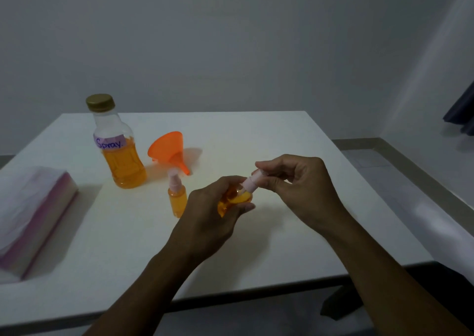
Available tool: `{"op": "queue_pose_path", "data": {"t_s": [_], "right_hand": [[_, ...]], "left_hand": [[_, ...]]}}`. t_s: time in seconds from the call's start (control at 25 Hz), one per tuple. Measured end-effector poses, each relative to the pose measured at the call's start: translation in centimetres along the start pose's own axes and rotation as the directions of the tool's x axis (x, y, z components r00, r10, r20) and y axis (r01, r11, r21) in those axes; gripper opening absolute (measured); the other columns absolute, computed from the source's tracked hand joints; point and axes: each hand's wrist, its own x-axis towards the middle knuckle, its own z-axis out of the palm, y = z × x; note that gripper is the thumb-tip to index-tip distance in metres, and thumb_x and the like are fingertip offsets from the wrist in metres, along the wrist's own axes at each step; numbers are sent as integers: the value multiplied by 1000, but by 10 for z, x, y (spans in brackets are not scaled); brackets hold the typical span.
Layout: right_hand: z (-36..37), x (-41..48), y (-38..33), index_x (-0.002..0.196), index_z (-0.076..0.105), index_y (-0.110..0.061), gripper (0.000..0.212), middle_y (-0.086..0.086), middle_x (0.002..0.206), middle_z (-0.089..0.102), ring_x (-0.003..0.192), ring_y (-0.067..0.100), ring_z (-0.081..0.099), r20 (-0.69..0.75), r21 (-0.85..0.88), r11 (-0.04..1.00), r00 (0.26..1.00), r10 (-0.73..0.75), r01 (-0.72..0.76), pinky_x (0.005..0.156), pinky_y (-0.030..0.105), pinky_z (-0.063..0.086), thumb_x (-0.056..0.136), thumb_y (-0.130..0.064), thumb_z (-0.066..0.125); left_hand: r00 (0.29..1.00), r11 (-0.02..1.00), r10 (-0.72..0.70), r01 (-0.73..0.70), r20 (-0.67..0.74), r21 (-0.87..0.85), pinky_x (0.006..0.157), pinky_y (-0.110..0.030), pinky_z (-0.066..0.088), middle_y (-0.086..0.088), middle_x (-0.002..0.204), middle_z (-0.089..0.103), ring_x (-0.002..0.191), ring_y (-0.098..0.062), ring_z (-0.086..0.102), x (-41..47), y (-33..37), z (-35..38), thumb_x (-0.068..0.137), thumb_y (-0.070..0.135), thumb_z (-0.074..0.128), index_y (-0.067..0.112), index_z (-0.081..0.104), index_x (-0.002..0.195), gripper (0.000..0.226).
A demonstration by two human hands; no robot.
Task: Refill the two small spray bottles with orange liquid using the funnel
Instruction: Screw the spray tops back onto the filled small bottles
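Two bare forearms reach in from the bottom edge over a white table (256,135). Left hand (213,215) wraps its fingers around the body of a small spray bottle (234,198) filled with orange liquid, held tilted above the tabletop, while the right hand (297,182) pinches the bottle's pale pink sprayer top (252,180) between thumb and fingertips. Just left of them a second spray bottle (177,197) stands upright, also orange inside. Behind it an orange funnel (170,149) lies on its side, beside a large capped bottle (116,143) (labelled "Spray", about half full). A tissue pack (30,215) sits far left, well apart
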Motion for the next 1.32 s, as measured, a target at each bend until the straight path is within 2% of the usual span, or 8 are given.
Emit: {"op": "queue_pose_path", "data": {"t_s": [0.16,0.4,0.52,0.64,0.84,0.96,1.2,1.32], "right_hand": [[8,-2,-5,102,77,-23,26,-10,97,77,94,10,73,2,-27,999,999,-38,38,90,37,60,76,-21,83],[6,3,-15,121,68,-21,48,-1,107,78,101,16,73,75,351,935,996,37,-62,88,29,60,75,-31,74],[19,6,-11,113,74,-17,33,0,98,79,90,16,74,-22,213,976,999,43,-37,84,33,61,84,-30,75],[43,4,-2,104,78,-18,18,-6,89,78,84,10,73,36,-27,999,999,-41,42,81,30,61,87,-23,77],[102,5,-1,122,67,-25,40,-13,105,71,88,5,67,193,-249,955,975,-113,160,74,24,60,85,-35,76],[128,11,-2,130,59,-27,50,-13,114,65,92,4,64,181,-278,952,981,-77,126,72,19,57,85,-45,73],[152,19,-2,100,64,-25,25,-15,101,69,90,5,66,157,-249,965,987,-45,83,76,28,59,84,-41,76],[155,22,-1,97,68,-21,23,-8,102,73,89,8,67,127,-265,960,990,-56,88,80,31,59,86,-40,75]], "left_hand": [[1000,1000,-15,16,-10,1,75,-3,43,27,96,59,92,11,57,-3,-1,-7,79,41,71,28,59,119,44],[995,1000,-13,13,-95,-9,76,-9,48,23,98,59,93,3,59,-2,17,-44,78,52,64,32,52,117,46],[959,996,-90,93,-269,2,72,-6,47,24,99,60,92,8,60,-9,4,-84,80,43,68,31,54,119,43],[902,969,-225,245,-369,10,68,-7,44,20,100,61,90,5,60,-18,-27,-116,82,43,68,29,55,119,41],[809,883,-421,469,-411,18,62,-11,39,10,108,57,91,-9,58,-29,-76,-135,81,37,72,18,53,126,52],[781,851,-482,525,-396,0,63,-14,41,6,113,60,91,-8,57,-31,-93,-136,79,37,74,18,52,125,54],[760,830,-518,558,-393,-17,73,-22,45,-2,125,61,97,-12,55,-29,-112,-135,79,38,75,18,50,126,57],[771,836,-516,549,-373,-23,77,-24,47,-2,130,59,104,-16,58,-28,-114,-134,76,40,76,20,46,130,64]]}}
